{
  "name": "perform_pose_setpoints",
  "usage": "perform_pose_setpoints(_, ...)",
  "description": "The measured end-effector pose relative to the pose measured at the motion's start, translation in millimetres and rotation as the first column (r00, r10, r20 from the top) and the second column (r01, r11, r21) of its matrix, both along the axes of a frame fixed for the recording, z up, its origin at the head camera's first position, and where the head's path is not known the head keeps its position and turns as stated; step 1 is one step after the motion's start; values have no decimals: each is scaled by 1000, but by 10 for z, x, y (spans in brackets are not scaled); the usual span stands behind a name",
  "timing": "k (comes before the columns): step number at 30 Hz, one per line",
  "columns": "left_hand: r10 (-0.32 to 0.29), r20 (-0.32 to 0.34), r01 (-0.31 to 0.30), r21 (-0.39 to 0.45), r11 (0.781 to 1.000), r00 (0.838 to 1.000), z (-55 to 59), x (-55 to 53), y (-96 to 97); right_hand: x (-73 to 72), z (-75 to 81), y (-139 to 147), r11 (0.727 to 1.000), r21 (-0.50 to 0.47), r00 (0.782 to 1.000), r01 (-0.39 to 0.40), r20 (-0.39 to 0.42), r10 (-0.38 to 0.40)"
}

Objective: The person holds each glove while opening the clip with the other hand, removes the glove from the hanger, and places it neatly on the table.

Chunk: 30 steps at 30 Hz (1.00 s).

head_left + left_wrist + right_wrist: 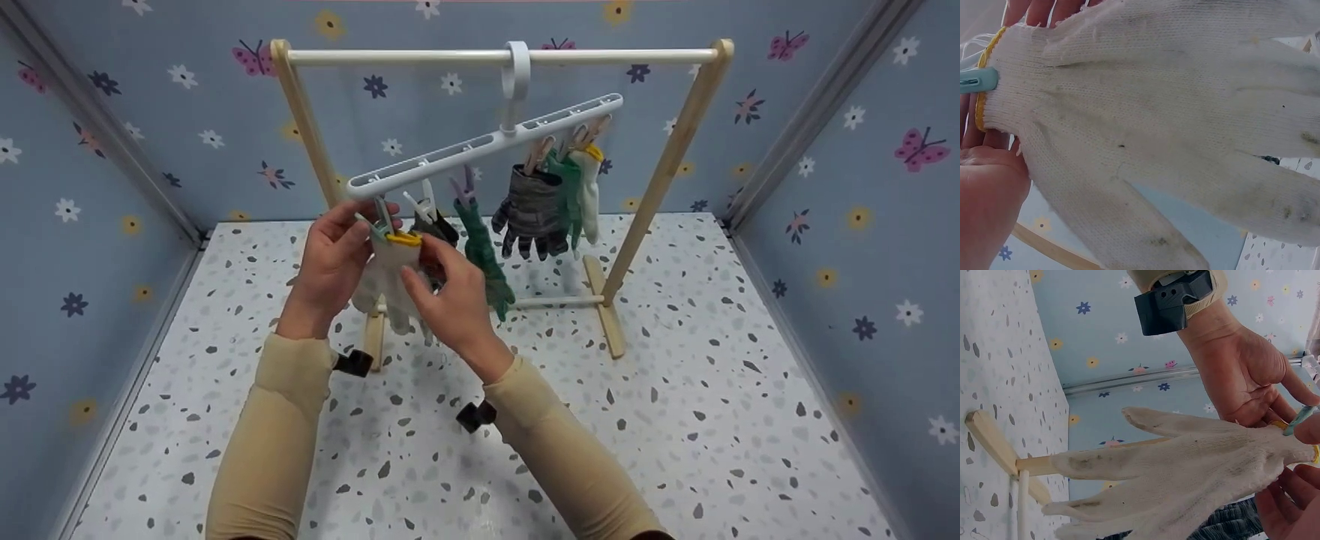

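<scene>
A white knit glove (388, 281) with a yellow-edged cuff hangs fingers down below the near left end of the white hanger (420, 168). A teal clothespin (979, 80) sits over the cuff edge. My left hand (322, 262) pinches that clothespin, thumb in front and fingers behind. My right hand (457, 296) holds the glove's cuff from the right side, thumb over its front. Seen from the right wrist, the glove (1185, 467) spreads its loose fingers away from both hands.
The hanger hooks on a wooden rack's white bar (405, 57). Beyond my right hand hang a dark glove (437, 226) and a green glove (484, 255). Farther right hang a grey-black glove (534, 214), another green glove (570, 191) and a white glove (589, 195). Speckled flooring (675, 420) lies below.
</scene>
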<state>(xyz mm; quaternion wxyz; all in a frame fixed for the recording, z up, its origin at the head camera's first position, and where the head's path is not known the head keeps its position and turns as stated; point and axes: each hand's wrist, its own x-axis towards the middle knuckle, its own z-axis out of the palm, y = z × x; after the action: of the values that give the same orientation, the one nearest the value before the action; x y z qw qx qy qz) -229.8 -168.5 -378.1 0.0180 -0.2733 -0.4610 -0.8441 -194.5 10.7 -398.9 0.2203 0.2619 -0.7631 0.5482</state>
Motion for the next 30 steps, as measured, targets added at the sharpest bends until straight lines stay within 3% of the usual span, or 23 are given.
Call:
perform_pose_setpoints(11, 8, -15, -8, 35, 999, 1000, 8, -12, 41, -9, 52, -74, 997, -77, 999, 31, 17, -30)
perform_pose_setpoints(17, 49, 22, -51, 92, 994, 999, 1, 0, 75, 5, 61, -86, 997, -78, 999, 23, 32, -21)
perform_pose_setpoints(24, 130, 40, -132, 52, 990, 991, 0, 4, 118, 14, 57, -99, 996, -73, 999, 41, 20, -40)
perform_pose_setpoints(30, 130, 48, -134, 76, 988, 990, 17, -5, 152, 22, 42, -95, 996, -67, 998, 62, 26, -60)
